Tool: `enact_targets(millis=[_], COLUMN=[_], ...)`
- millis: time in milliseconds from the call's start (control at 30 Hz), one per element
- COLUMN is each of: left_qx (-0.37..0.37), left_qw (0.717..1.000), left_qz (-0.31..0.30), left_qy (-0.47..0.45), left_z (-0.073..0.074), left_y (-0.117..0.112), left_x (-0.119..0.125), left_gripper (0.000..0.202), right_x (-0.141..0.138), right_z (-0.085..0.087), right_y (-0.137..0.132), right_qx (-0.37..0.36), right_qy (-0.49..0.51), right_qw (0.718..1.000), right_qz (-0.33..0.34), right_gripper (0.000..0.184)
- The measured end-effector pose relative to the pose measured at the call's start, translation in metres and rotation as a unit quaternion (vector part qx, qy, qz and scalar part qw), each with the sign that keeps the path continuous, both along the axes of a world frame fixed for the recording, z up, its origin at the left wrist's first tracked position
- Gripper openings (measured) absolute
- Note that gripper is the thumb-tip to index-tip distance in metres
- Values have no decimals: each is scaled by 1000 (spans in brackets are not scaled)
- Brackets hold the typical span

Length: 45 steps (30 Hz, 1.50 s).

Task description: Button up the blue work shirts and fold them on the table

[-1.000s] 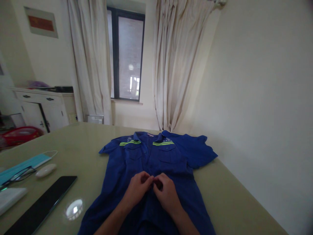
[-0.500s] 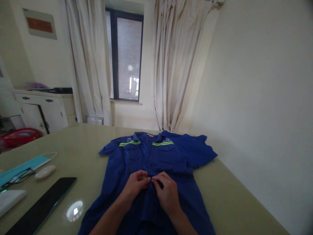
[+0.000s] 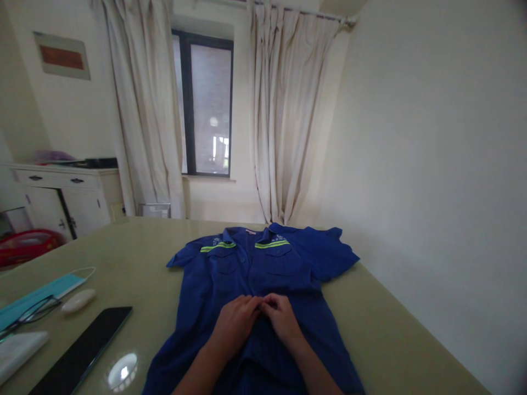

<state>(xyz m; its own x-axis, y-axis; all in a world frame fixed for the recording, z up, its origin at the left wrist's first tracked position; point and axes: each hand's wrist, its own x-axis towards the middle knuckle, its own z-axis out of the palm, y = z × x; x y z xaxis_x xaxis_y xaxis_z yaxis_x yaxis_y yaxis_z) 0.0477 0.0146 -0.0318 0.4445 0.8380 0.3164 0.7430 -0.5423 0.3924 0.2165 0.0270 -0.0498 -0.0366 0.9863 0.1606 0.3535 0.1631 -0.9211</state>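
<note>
A dark blue short-sleeved work shirt (image 3: pixel 288 269) lies spread face up on the table, its collar at the far end. Yellow-green stripes cross the chest above two flap pockets. The upper front hangs apart in a V. My left hand (image 3: pixel 241 318) and my right hand (image 3: pixel 282 315) meet at the middle of the front placket, fingertips touching. Both are closed in a pinch on the shirt's front edge. Whatever small part lies between the fingertips, such as a button, is hidden by the fingers.
On the left of the greenish table (image 3: pixel 395 323) lie a black phone-like slab (image 3: pixel 82 351), a pale computer mouse (image 3: pixel 78 301), glasses (image 3: pixel 41 310), a blue face mask (image 3: pixel 53 291) and a white box-like object (image 3: pixel 20 351). A wall (image 3: pixel 432 164) borders the right edge.
My left hand has turned over more, back upward, and its fingers now overlap the right fingertips. Both hands stay at the placket. The view has tilted up and shifted slightly right.
</note>
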Motion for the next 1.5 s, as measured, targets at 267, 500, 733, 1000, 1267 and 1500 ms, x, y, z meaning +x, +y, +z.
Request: enact_targets(millis=[267,500,733,1000,1267,1500], left_qx=[-4,-27,-32,11,-65,-106], left_qw=[999,990,996,996,990,986], left_qz=[47,121,87,83,124,132], left_qy=[-10,61,20,-33,11,-12], left_z=[-1,-26,-23,-6,23,16], left_y=[-5,-43,-84,-96,-57,21], left_x=[-2,-59,-83,-88,-55,-2], left_gripper=[39,56,34,30,34,16], right_x=[-1,17,-5,-40,-29,-28], right_z=[21,21,38,32,17,19], right_y=[-29,-88,-103,-33,-19,-17], right_qx=[103,77,85,76,77,17], right_qy=[-132,-322,-374,-330,-309,-319], right_qw=[986,938,922,936,945,940], right_qz=[-10,101,49,-94,-71,-120], right_gripper=[26,61,48,17,8,19])
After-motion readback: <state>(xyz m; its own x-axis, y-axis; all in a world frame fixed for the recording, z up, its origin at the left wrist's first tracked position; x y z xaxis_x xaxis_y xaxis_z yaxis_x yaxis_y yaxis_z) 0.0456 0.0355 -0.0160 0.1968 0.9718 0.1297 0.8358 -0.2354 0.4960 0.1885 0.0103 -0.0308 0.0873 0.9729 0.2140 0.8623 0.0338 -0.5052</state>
